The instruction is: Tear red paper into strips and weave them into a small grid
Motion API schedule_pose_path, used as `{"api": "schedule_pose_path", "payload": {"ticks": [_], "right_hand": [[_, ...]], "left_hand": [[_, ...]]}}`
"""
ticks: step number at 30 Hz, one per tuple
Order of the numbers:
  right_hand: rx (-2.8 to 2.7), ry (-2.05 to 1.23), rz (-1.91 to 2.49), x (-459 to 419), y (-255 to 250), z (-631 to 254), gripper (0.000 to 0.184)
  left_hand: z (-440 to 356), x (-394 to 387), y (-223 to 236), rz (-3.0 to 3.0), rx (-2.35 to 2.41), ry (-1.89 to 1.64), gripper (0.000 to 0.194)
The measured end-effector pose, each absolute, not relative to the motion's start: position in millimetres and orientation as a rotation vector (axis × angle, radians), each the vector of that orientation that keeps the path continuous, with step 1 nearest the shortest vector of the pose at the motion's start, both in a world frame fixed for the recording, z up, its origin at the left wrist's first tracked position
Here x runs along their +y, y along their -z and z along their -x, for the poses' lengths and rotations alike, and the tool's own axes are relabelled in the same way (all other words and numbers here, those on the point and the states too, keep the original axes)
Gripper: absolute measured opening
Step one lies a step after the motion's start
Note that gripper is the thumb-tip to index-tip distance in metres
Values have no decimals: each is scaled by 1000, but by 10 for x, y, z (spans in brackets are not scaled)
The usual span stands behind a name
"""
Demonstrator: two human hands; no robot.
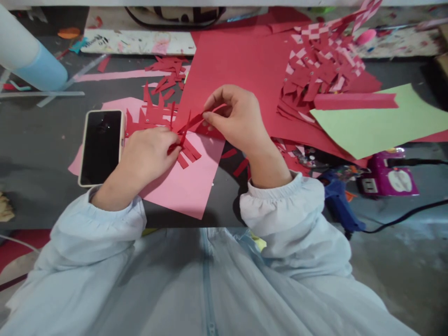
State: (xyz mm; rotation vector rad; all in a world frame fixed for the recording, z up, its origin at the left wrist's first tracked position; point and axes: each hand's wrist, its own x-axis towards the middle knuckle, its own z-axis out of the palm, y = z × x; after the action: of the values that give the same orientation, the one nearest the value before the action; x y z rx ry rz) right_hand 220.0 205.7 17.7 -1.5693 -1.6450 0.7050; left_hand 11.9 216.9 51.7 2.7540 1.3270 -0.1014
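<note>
My left hand (145, 156) is closed on the near end of a thin red paper strip (191, 123), over a pink paper sheet (189, 186). My right hand (234, 116) pinches the far end of the same strip between thumb and fingers. Several short red strips (187, 156) lie fanned out under my left fingertips. A cut red paper piece with fringed edges (150, 116) lies just beyond my left hand.
A phone (101, 145) lies screen up at the left. A large red sheet (241, 60) and a woven red-and-pink paper pile (322, 60) lie behind. A green sheet (381, 123), a blue glue gun (338, 200) and a purple device (392, 177) are at right.
</note>
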Motion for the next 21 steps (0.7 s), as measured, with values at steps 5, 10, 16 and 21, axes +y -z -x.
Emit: {"api": "schedule_pose_path", "payload": {"ticks": [5,10,16,21], "right_hand": [[-1639,-694,1566,2070,-182,-2201,7],[-1692,-714,1545,2058,-200,-2192,13],[-1828,-653,1524,2005,-279,-2189,16],[-1974,-595,1480,1999,-282,-2207,20]], "left_hand": [[-114,2189,-524,-2716,1354,122,31],[-103,2194,-520,-2693,1355,78,28],[-107,2206,-533,-2680,1358,103,27],[-131,2191,-501,-2666,1401,123,35]]}}
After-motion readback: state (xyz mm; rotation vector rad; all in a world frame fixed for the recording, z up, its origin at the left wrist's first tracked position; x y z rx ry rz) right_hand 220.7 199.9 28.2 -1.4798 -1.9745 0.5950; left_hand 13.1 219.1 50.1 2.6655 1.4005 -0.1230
